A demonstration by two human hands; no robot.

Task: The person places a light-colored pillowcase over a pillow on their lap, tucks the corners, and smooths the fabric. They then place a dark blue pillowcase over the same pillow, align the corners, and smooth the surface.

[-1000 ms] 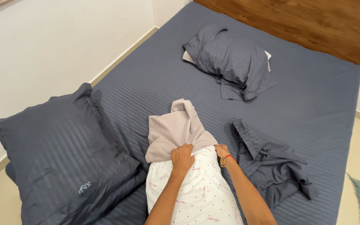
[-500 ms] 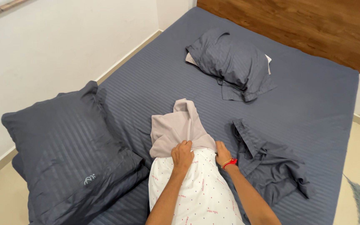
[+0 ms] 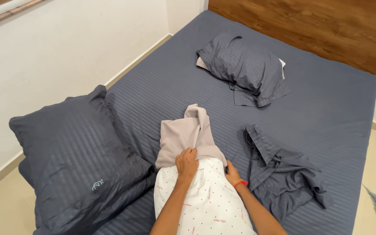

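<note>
A white pillow (image 3: 205, 198) with small red dots lies on the bed in front of me. Its far end is inside a beige inner pillowcase (image 3: 186, 132). My left hand (image 3: 186, 162) pinches the open edge of the beige case on top of the pillow. At the pillow's right side, my right hand (image 3: 231, 174), with a red bangle at the wrist, holds the same edge, partly tucked under the fabric.
A dark blue striped sheet (image 3: 327, 104) covers the bed. A large blue pillow (image 3: 77, 161) lies at the left, another blue-cased pillow (image 3: 244, 65) at the far middle. A crumpled empty blue pillowcase (image 3: 283, 174) lies right of my hands. A wooden headboard (image 3: 318, 26) stands behind.
Both hands have shifted slightly toward me along the white pillow, drawing the beige case's edge with them. The right hand has slid lower along the pillow's side.
</note>
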